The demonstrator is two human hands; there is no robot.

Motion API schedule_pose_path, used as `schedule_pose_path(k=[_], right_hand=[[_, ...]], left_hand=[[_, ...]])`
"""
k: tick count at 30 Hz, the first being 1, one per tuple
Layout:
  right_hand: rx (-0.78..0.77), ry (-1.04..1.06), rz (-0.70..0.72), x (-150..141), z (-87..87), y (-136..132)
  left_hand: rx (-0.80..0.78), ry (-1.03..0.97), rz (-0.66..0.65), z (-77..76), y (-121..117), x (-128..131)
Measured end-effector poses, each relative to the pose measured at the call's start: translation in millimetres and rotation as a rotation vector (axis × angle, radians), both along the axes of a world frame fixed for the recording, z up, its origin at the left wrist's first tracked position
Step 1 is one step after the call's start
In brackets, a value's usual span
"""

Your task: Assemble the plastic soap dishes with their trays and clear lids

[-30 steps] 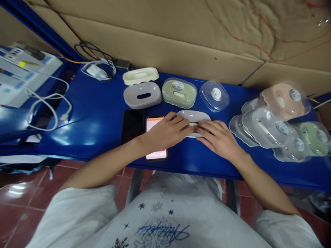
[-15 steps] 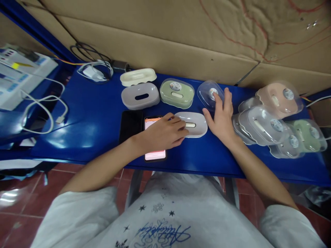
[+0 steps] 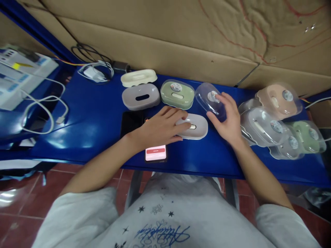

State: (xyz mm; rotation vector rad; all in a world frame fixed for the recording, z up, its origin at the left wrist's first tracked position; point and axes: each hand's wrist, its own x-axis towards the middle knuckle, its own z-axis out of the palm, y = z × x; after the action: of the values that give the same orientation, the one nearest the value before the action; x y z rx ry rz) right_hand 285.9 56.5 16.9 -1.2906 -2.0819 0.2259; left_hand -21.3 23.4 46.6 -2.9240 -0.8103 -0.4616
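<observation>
My left hand (image 3: 165,126) is closed over the left end of a pale grey oval soap dish (image 3: 200,129). One fingertip rests beside the cream strip in the dish's central slot, and the thumb lies at the near edge. My right hand (image 3: 229,119) grips a clear plastic lid (image 3: 205,94) with a round sticker, thumb on the near side and fingers on the right. The lid is tilted, behind and right of the dish. Behind my left hand stand a green soap dish under a clear lid (image 3: 177,94) and a grey slotted tray (image 3: 141,97).
A cream tray (image 3: 139,78) leans at the back. A lit phone (image 3: 156,154) lies partly under my left hand, beside a black flat object (image 3: 131,121). Lidded dishes are stacked at right, peach (image 3: 278,100), grey (image 3: 263,127) and green (image 3: 307,136). A white charger with cable (image 3: 94,73) lies back left.
My right fingers have closed on the clear lid, which has shifted and tilted. My left hand has turned slightly, its index finger now stretching onto the dish's middle.
</observation>
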Motion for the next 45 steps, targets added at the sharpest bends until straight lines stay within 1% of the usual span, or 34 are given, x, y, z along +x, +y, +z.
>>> schedule_pose_path(k=[2,4,6,9,11,14,19,29,33,34,35,37,39,40,41,43,45], right_hand=[[-0.025,-0.032,0.134,-1.6,9.1,-11.3],[-0.055,-0.089,0.274,-3.3,10.4,-21.1],[-0.088,-0.138,0.383,-4.7,5.7,-29.4],[-0.126,-0.166,0.463,-5.4,-3.8,-37.2],[-0.121,-0.163,0.486,-5.1,-7.4,-38.7],[-0.099,-0.165,0.512,-5.2,-8.2,-37.4],[-0.046,-0.164,0.535,-8.2,-7.2,-36.0],[0.013,-0.268,0.516,-12.1,-10.7,-39.3],[-0.015,-0.240,0.535,-10.8,-12.2,-36.8],[-0.011,-0.213,0.516,-10.1,-12.5,-34.8],[-0.005,-0.185,0.468,-9.2,-13.1,-32.2],[-0.002,-0.138,0.283,-7.6,-15.6,-25.8],[-0.041,-0.136,0.071,-6.4,-20.1,-19.6],[-0.068,-0.155,-0.005,-6.2,-22.6,-17.4],[-0.094,-0.189,-0.055,-6.3,-24.7,-16.4],[-0.114,-0.294,-0.108,-7.7,-25.8,-18.5],[-0.093,-0.425,-0.151,-10.6,-21.0,-26.1]], left_hand=[[0.028,-0.052,0.032,2.7,0.8,-3.3],[0.022,-0.080,0.037,2.8,1.6,-4.9],[-0.024,-0.087,0.026,0.3,3.0,-4.7],[-0.110,-0.076,0.016,-5.9,6.0,-3.0],[-0.164,-0.079,0.009,-9.8,8.1,-2.6],[-0.232,-0.125,-0.009,-13.6,10.5,-3.6],[-0.280,-0.157,0.005,-14.6,10.8,-5.4],[-0.252,-0.084,0.030,-10.4,8.5,-4.9],[-0.220,-0.055,0.049,-10.2,7.3,-2.6],[-0.215,-0.049,0.064,-10.0,6.5,-1.7],[-0.210,-0.043,0.084,-9.5,5.6,-0.7],[-0.192,-0.016,0.121,-7.6,3.7,0.8],[-0.161,0.022,0.145,-4.9,2.4,1.4],[-0.141,0.040,0.158,-3.5,2.1,1.3],[-0.123,0.057,0.176,-2.1,2.1,1.0],[-0.099,0.087,0.227,0.0,3.1,-0.3],[-0.096,0.101,0.283,0.9,5.2,-2.0]])
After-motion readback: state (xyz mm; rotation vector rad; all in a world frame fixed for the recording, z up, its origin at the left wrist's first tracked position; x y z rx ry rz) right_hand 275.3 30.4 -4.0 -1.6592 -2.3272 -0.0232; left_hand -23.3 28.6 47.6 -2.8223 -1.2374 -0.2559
